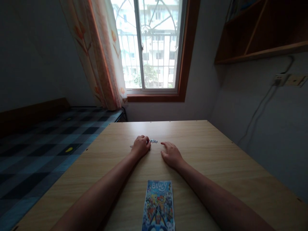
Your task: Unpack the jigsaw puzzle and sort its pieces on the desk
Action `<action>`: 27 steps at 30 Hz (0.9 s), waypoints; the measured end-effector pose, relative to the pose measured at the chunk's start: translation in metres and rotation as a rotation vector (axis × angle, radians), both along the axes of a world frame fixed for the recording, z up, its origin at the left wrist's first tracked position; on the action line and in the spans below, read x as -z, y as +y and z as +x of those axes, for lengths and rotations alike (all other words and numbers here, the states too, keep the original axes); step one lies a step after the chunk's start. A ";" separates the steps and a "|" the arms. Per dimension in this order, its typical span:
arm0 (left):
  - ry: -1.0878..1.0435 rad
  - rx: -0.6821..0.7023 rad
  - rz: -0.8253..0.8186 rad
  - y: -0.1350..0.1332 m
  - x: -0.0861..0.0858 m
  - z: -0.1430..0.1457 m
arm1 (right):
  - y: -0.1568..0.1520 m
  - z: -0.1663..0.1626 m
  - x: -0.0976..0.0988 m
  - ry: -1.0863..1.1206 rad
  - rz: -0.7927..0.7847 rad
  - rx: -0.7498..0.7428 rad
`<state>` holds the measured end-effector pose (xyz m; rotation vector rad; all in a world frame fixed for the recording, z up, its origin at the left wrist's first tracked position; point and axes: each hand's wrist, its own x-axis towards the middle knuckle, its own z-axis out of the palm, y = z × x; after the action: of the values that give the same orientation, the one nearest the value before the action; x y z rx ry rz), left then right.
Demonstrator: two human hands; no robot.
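A small heap of jigsaw puzzle pieces (153, 141) lies toward the far half of the wooden table (204, 144). My left hand (141, 146) rests against the heap's left side with its fingers curled in. What those fingers hold, if anything, is too small to make out, and the hand hides part of the heap. A few loose pieces (131, 146) show at its left edge. Right of the heap, my right hand (171, 154) is open, thumb and forefinger apart, touching no piece. Nearer to me lies a colourful picture sheet (158, 205) headed "BLUEY", between my forearms.
A bed with a checked cover (79, 128) stands along the table's left side. Beyond the far edge are a window (157, 48) and a patterned curtain (98, 54). On the right wall hang a wooden shelf (262, 53) and a socket (280, 78) with a cable.
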<state>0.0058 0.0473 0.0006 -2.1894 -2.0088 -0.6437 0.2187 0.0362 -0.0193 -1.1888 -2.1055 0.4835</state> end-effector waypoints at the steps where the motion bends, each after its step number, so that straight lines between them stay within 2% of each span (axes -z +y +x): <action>1: -0.004 0.005 0.007 0.000 0.000 0.000 | 0.000 -0.001 0.001 -0.058 0.001 -0.011; 5: -0.038 0.047 0.048 -0.001 0.000 0.000 | 0.002 -0.008 0.001 -0.209 -0.021 -0.053; 12: -0.184 0.153 0.115 0.004 0.003 -0.010 | 0.025 -0.027 -0.009 -0.289 -0.076 -0.126; 14: -0.332 0.173 0.141 0.008 0.006 -0.014 | 0.031 -0.037 -0.011 -0.292 -0.072 -0.165; 17: -0.693 0.201 0.172 0.013 0.010 -0.021 | 0.036 -0.052 -0.009 -0.256 -0.047 -0.246; 20: -0.871 0.202 0.178 0.018 0.010 -0.028 | 0.037 -0.060 -0.003 -0.097 -0.065 -0.342; 24: -1.176 0.101 0.246 0.020 0.002 -0.048 | 0.037 -0.058 0.003 0.084 -0.120 -0.351; 27: -1.207 0.026 0.249 0.021 -0.001 -0.066 | 0.034 -0.057 0.002 -0.033 -0.048 -0.343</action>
<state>-0.0598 0.0680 0.0012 -1.7694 -2.0111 -2.4771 0.1622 0.0703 -0.0212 -0.8659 -2.3491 0.6748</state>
